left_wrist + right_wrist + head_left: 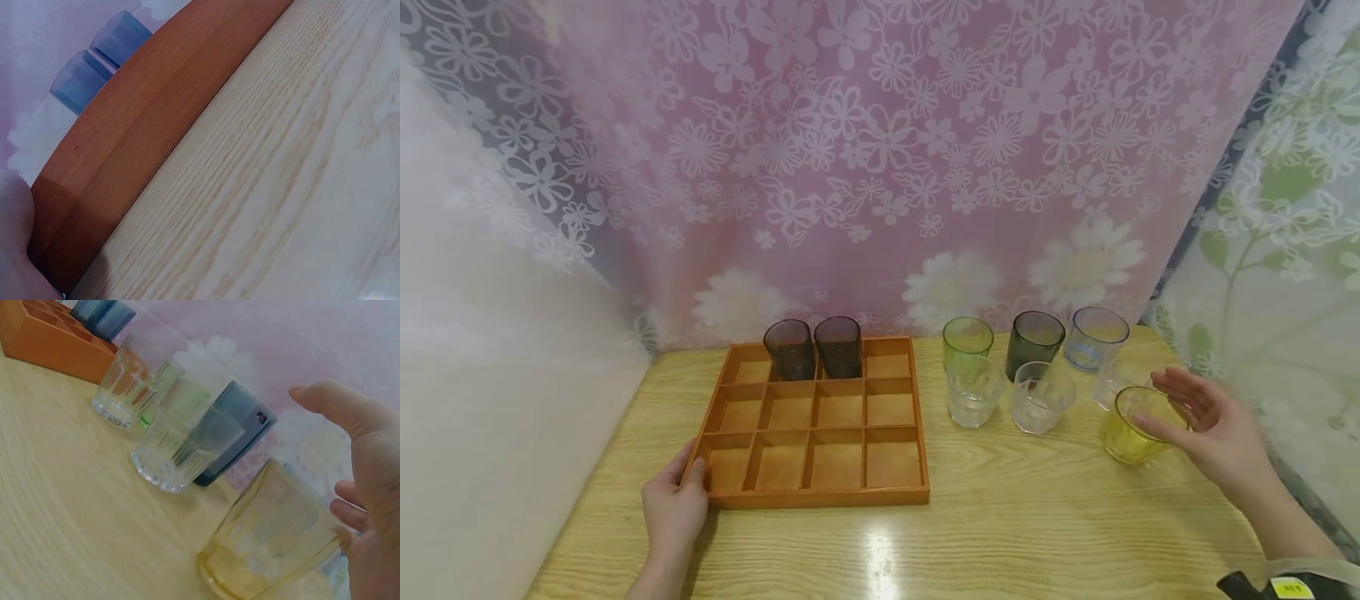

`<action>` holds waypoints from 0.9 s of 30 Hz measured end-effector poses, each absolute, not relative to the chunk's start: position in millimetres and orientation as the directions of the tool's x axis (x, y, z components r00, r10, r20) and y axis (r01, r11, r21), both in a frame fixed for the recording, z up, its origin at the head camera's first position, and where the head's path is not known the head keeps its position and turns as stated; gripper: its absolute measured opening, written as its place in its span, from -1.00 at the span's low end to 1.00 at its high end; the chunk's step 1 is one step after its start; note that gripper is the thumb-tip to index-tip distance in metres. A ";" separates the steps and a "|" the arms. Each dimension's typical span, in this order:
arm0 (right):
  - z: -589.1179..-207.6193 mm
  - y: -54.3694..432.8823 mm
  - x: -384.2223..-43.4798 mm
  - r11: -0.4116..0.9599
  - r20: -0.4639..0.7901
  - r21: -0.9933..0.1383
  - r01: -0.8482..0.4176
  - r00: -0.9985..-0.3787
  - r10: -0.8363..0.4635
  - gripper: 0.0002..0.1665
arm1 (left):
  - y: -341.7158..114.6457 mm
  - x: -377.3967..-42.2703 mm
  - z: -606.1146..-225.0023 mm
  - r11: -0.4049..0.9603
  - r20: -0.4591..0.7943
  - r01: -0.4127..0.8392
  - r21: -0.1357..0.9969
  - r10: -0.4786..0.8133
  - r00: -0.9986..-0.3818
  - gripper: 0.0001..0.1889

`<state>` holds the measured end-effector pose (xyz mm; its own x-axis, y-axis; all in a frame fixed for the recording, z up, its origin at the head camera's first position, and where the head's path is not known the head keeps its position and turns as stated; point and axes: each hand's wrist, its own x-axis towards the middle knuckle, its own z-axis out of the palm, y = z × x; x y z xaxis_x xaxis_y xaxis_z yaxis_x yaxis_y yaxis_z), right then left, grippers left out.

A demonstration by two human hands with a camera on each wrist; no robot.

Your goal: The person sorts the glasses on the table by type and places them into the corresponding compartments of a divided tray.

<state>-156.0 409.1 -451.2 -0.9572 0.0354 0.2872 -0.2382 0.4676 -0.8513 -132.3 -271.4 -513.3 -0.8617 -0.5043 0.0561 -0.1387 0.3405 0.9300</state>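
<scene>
My left hand (676, 504) grips the front left corner of a wooden compartment tray (820, 499), thumb at the rim and fingers along the outer side. Two dark purple glasses (790, 350) stand side by side in the tray's back row, in the middle two compartments. On the right, my right hand (1217, 425) is beside a yellow glass (1123, 437), its thumb extended over the near side and its fingers spread behind. In the right wrist view the thumb stands clear of the yellow glass (250, 550); whether the other fingers touch it I cannot tell.
Right of the tray stand a green glass (967, 337), a dark grey glass (1033, 342) and a blue glass (1096, 342) at the back. Clear glasses (973, 396) stand before them, one partly hidden by the yellow glass. Patterned curtains (880, 167) border the wooden table (1000, 533).
</scene>
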 end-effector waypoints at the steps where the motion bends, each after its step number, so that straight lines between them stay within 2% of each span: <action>1: -453.5 408.7 -154.7 0.449 0.285 -0.862 -0.237 -0.958 0.041 -0.05 | -271.2 -132.4 -513.6 0.338 0.054 -0.139 0.931 -0.505 -0.861 -0.55; 5: -462.4 406.1 -151.5 0.313 0.293 -0.914 -0.258 -0.954 0.067 -0.05 | -271.3 -132.5 -514.5 0.344 0.056 -0.144 0.928 -0.511 -0.858 -0.55; 12: -486.0 404.4 -148.8 0.118 0.348 -0.933 -0.339 -0.935 0.064 -0.02 | -271.2 -133.0 -515.0 0.354 0.061 -0.146 0.924 -0.512 -0.857 -0.55; 14: -492.6 403.0 -149.5 0.130 0.326 -0.940 -0.316 -0.943 0.067 0.00 | -271.9 -132.6 -514.6 0.358 0.064 -0.145 0.922 -0.511 -0.857 -0.55; 19: -505.2 400.5 -151.4 0.300 0.262 -0.925 -0.234 -0.963 0.056 0.00 | -272.6 -131.8 -513.1 0.358 0.061 -0.148 0.922 -0.511 -0.857 -0.55; 21: -508.3 399.8 -151.7 0.289 0.251 -0.929 -0.230 -0.967 0.040 -0.03 | -272.2 -131.6 -512.1 0.357 0.057 -0.152 0.922 -0.513 -0.856 -0.55; 25: -509.6 398.5 -152.3 0.182 0.246 -0.954 -0.237 -0.969 0.029 -0.06 | -270.6 -131.0 -510.1 0.350 0.050 -0.156 0.924 -0.512 -0.857 -0.55; 27: -507.6 397.4 -152.8 0.180 0.255 -0.953 -0.246 -0.967 0.028 -0.07 | -270.3 -130.8 -509.4 0.348 0.048 -0.155 0.925 -0.511 -0.858 -0.55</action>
<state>-152.8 397.4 -507.6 -0.9666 0.0284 0.2546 -0.2456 0.1797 -0.9526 -130.8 -270.3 -509.4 -0.8579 -0.5115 0.0484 -0.1551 0.3477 0.9247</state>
